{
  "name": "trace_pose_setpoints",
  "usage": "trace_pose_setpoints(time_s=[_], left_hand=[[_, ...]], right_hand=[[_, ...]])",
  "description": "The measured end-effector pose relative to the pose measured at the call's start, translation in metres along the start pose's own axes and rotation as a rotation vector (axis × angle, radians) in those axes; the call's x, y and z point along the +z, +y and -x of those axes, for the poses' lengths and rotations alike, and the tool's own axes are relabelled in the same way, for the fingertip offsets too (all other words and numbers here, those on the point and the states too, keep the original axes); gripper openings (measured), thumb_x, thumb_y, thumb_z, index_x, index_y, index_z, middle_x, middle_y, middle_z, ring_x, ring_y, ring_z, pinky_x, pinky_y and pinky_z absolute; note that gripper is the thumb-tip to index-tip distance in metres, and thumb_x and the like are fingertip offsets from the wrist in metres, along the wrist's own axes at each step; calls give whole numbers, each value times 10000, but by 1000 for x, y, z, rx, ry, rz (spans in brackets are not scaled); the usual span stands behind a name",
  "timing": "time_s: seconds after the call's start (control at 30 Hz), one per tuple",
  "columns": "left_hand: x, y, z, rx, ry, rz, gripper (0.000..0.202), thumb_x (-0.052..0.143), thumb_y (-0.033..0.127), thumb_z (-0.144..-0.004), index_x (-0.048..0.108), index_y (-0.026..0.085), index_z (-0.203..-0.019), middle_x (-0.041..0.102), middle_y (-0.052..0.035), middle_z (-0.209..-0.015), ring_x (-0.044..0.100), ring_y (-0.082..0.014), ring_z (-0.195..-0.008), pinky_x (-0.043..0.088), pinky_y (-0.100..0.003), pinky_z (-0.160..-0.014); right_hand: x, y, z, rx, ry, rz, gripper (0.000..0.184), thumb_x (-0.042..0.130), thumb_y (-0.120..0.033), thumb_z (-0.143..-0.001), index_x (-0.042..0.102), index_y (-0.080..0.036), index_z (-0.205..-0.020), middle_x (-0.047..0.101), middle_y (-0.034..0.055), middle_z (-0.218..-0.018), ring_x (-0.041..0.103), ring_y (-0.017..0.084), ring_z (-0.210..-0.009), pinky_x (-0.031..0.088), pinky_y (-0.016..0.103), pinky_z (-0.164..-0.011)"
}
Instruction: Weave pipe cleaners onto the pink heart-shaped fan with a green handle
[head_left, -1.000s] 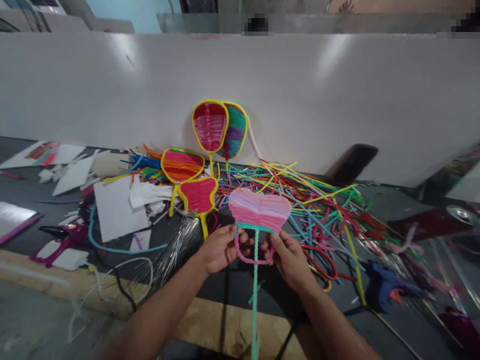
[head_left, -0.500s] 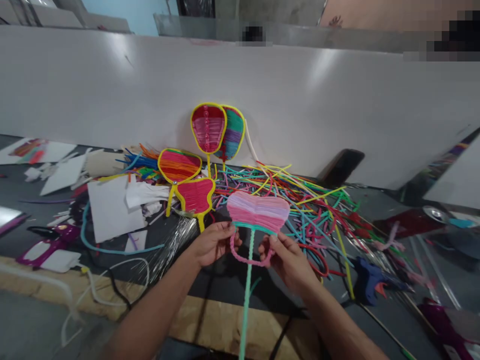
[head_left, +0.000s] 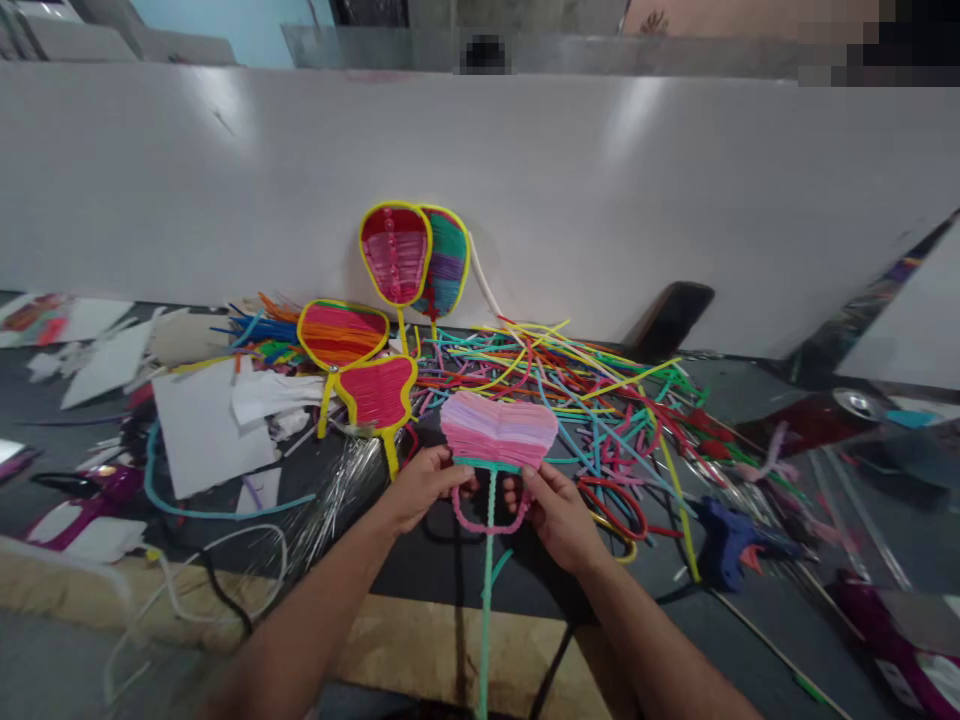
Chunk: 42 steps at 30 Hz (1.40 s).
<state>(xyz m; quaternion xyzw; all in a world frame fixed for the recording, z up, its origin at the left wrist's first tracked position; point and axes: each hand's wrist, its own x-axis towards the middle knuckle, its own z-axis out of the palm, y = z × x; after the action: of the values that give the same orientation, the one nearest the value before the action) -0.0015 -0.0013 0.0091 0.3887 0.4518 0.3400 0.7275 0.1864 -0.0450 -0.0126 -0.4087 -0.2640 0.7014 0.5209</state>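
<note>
A pipe-cleaner fan (head_left: 496,430) is held upright between my two hands, its face banded in pink and lilac with a green line along the lower part. A pink twisted loop curves below the bands, and a long mint-green stem (head_left: 486,600) runs down from it toward me. My left hand (head_left: 424,490) pinches the fan's left side where bands and loop meet. On the opposite side my right hand (head_left: 559,510) grips the same level, thumb in front. Some fingertips are hidden behind the fan.
Finished yellow-rimmed fans (head_left: 396,255) lean against the white board (head_left: 525,180). Loose pipe cleaners (head_left: 600,390) spread behind the held fan. A blue glue gun (head_left: 724,540) and phone (head_left: 675,318) are at right; paper sheets (head_left: 210,430) and a purple tool (head_left: 90,510) at left.
Both hands and the fan sit slightly lower and to the left in view, and the whole scene has shifted left. My right fingers are a little closer in on the fan.
</note>
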Motion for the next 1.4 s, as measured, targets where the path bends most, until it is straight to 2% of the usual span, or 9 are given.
trace_pose_setpoints(time_s=[0.1,0.3,0.5,0.63,0.77,0.97,1.17,1.27,1.4], left_hand=[[5,-1,0,19,-25,136,331,754,304,-659,602,139,-903,703,-47,-830,649,-141,-707,531,-270,-663],[13,-4,2,-33,-26,154,326,764,321,-649,608,113,-845,705,-62,-749,651,-146,-626,545,-259,-596],[13,-5,1,-26,12,155,310,773,306,-637,613,116,-822,697,-42,-704,643,-128,-594,545,-226,-554],[-2,13,0,50,161,238,307,799,268,-593,581,143,-769,657,16,-611,618,-110,-511,536,-206,-495],[-19,35,4,119,301,315,227,756,219,-641,556,148,-720,644,19,-581,631,-102,-516,532,-171,-502],[-23,17,21,91,312,307,232,737,218,-667,565,164,-814,671,10,-649,666,-125,-594,538,-189,-531],[-3,-14,30,-40,220,112,278,745,279,-661,551,156,-818,693,-35,-709,682,-156,-676,549,-239,-633],[-7,-11,35,26,130,-73,397,721,364,-668,574,142,-962,708,-99,-914,679,-217,-852,545,-333,-773],[-25,-5,54,242,274,-507,612,650,405,-712,482,147,-1241,600,-162,-1210,597,-271,-1071,496,-423,-895]], right_hand=[[2,3,1,25,-43,-20,267,704,-369,-738,633,-172,-904,672,10,-719,612,100,-607,491,212,-588],[10,5,3,22,13,-101,282,758,-337,-675,639,-175,-873,662,-6,-729,614,106,-577,502,217,-527],[5,6,1,-48,21,72,295,695,-401,-728,620,-183,-910,647,-12,-706,599,102,-553,502,225,-530],[-1,-2,6,-276,-169,518,363,556,-386,-836,530,-223,-1158,666,35,-906,632,143,-736,518,286,-677],[-5,-25,11,-486,-124,1169,264,485,-240,-864,583,-204,-1107,660,81,-1029,620,176,-892,481,310,-796],[-31,-65,0,-400,54,1792,303,395,-92,-866,623,-161,-1054,673,106,-997,616,193,-946,442,275,-827],[-26,-80,-39,-360,71,1971,294,378,-191,-917,619,-194,-1085,656,97,-1083,591,172,-1023,415,242,-875],[-11,-76,-66,-335,57,1998,286,381,-218,-920,635,-207,-1051,662,96,-1056,606,176,-996,435,242,-833],[-4,-74,-94,-269,123,2027,295,382,-178,-904,629,-186,-1066,654,123,-1063,619,202,-978,452,268,-790]])
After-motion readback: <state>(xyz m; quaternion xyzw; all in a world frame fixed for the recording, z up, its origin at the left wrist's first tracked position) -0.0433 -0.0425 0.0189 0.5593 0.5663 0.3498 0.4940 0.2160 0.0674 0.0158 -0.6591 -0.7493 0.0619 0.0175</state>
